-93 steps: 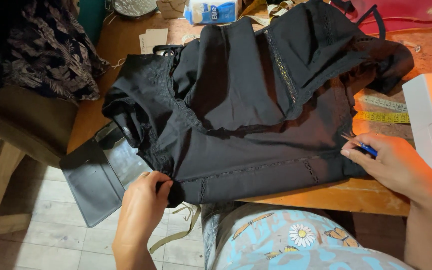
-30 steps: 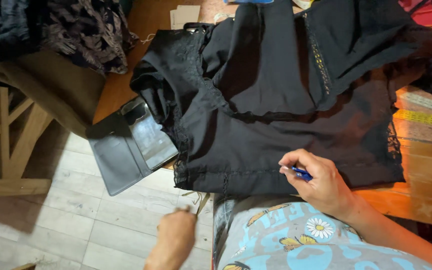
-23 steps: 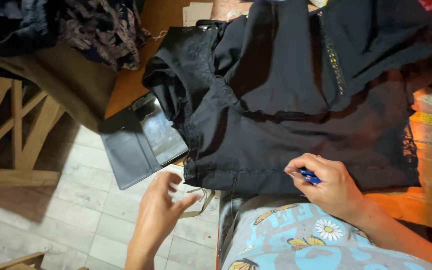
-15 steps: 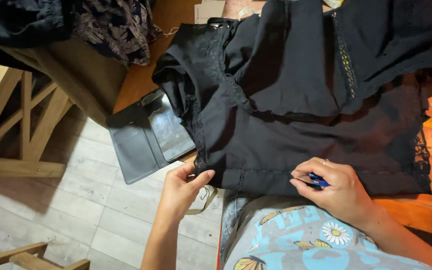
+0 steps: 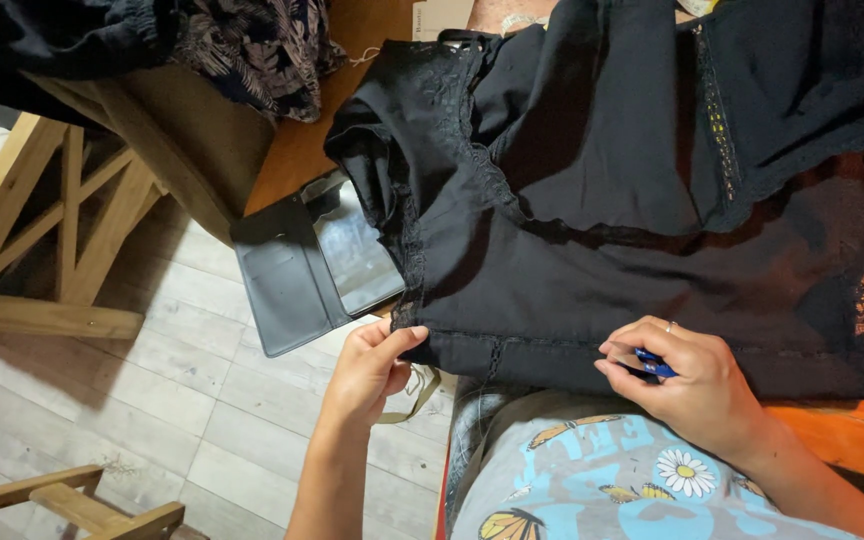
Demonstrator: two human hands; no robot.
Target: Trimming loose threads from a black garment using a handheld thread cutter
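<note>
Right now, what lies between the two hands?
In the head view, only the lace-trimmed hem of the black garment spans from the left hand, pinching its corner, to the right hand holding a small blue tool.

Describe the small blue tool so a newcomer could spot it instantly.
Start at the orange-brown wooden table draped with the black lace-trimmed fabric garment. Follow its near hem to the right hand resting on it. The small blue plastic tool pokes out between those fingers, the only bright blue thing on the black cloth.
</note>
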